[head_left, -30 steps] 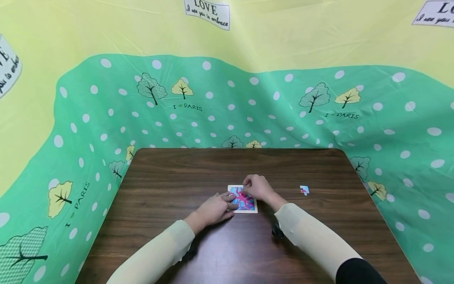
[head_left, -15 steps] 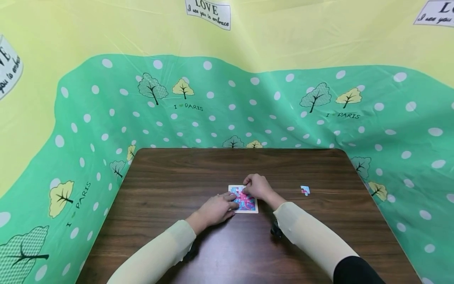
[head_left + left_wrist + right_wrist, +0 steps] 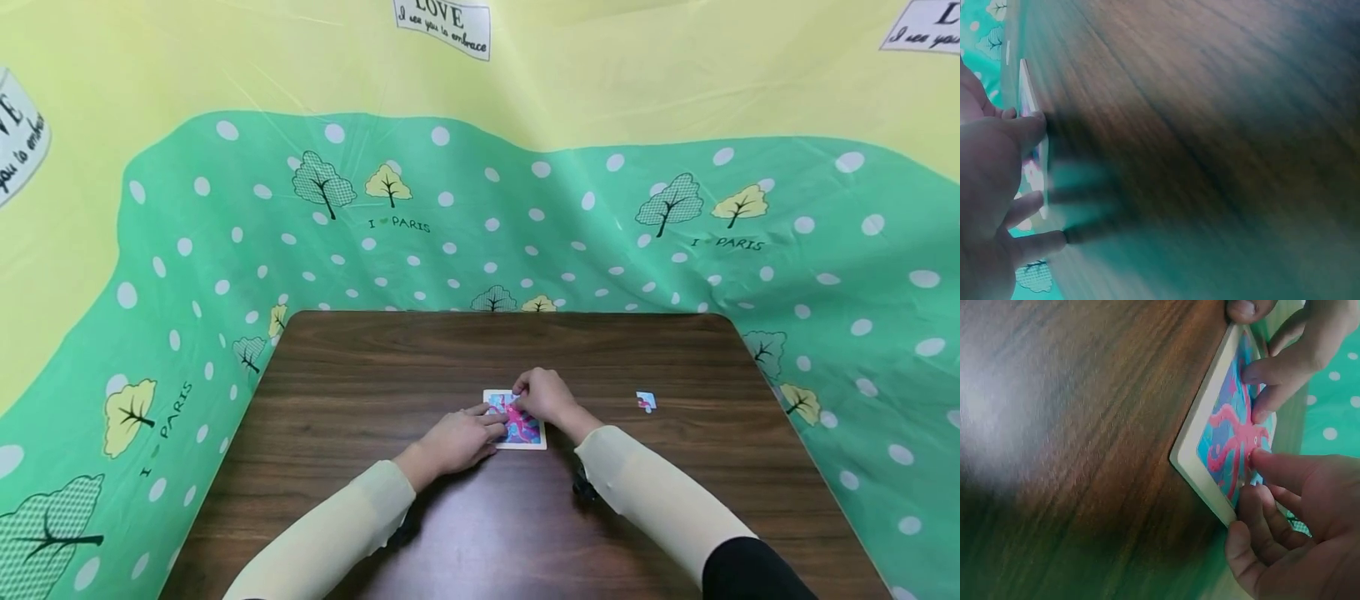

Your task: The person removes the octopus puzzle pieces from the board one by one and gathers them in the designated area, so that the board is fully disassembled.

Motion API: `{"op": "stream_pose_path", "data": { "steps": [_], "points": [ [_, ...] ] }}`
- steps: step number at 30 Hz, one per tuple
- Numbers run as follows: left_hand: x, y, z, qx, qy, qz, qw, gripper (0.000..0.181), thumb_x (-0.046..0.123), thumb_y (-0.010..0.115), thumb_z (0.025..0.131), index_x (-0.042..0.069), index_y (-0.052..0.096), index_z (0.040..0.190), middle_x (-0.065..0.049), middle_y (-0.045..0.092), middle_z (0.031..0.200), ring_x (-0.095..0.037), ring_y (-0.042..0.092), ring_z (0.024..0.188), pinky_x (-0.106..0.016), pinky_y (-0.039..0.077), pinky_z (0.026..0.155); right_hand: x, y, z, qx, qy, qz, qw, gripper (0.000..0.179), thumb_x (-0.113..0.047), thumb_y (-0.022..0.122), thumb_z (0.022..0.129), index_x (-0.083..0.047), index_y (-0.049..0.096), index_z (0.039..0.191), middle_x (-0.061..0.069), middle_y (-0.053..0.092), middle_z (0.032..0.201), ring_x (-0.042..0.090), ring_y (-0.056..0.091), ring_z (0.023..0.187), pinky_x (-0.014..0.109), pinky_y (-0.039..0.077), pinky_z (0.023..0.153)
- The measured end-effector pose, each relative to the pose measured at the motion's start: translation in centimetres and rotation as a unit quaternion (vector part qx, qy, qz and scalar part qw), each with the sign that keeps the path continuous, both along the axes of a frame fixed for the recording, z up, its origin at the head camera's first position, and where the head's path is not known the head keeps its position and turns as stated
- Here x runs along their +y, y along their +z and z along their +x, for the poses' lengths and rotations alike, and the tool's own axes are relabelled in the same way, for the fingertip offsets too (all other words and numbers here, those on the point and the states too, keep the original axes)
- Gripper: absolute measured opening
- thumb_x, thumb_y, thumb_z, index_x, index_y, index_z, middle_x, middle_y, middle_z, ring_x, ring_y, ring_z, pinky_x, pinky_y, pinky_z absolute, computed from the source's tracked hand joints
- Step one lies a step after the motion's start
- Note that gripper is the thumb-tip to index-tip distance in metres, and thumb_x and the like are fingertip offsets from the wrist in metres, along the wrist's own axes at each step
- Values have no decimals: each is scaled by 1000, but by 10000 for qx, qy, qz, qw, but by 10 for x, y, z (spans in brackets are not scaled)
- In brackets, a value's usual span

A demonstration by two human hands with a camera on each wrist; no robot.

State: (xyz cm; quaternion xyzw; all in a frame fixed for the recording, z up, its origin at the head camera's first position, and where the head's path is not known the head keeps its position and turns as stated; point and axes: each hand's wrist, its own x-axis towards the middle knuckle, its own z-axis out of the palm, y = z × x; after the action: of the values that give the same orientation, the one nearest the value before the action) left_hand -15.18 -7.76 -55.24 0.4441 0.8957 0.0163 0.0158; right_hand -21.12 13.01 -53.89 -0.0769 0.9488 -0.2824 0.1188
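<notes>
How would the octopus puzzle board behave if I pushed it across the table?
The octopus puzzle board looks stiff, its pale border straight. Lying flat and low, it should slide rather than tip or roll. The table has a sheen, so grip may be slight.

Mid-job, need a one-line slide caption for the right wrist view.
Left hand resting fingers on a framed octopus puzzle, right hand at one corner, on a wood-grain table.

octopus puzzle [image 3: 1234,440] partly hidden by left grip [image 3: 456,442] and right grip [image 3: 549,397]
</notes>
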Motion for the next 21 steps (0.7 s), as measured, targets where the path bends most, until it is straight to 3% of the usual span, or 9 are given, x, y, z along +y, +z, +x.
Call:
{"op": "stream_pose_path", "data": {
  "steps": [10, 16, 21],
  "points": [
    [3, 2, 3, -82, 158, -164, 9997, 30, 31, 64, 102, 22, 63, 131, 5, 56, 152, -31, 55, 138, -45, 54, 103, 8, 8, 0, -222, 87, -540, 9983, 8, -9, 80, 86, -7, 76, 92, 2, 69, 80, 15, 61, 70, 28, 52, 63],
    [3, 3, 5, -307, 301, -283, 9987, 42, 32, 60, 104, 26, 57, 146, 7, 50, 157, -31, 51, 142, -49, 54, 102, 13, 11, -1, -175, 106, -622, 9979, 4, -11, 80, 87, -10, 79, 91, 0, 72, 84, 16, 61, 79, 32, 51, 72],
    [5, 9, 5, -281, 253, -444, 9983, 46, 30, 59, 105, 30, 54, 151, 6, 50, 157, -32, 51, 142, -45, 55, 102, 13, 8, -1, 31, 150, -571, 9983, 4, -13, 82, 86, -12, 79, 88, -4, 72, 80, 14, 62, 77, 33, 52, 73]
  ]
}}
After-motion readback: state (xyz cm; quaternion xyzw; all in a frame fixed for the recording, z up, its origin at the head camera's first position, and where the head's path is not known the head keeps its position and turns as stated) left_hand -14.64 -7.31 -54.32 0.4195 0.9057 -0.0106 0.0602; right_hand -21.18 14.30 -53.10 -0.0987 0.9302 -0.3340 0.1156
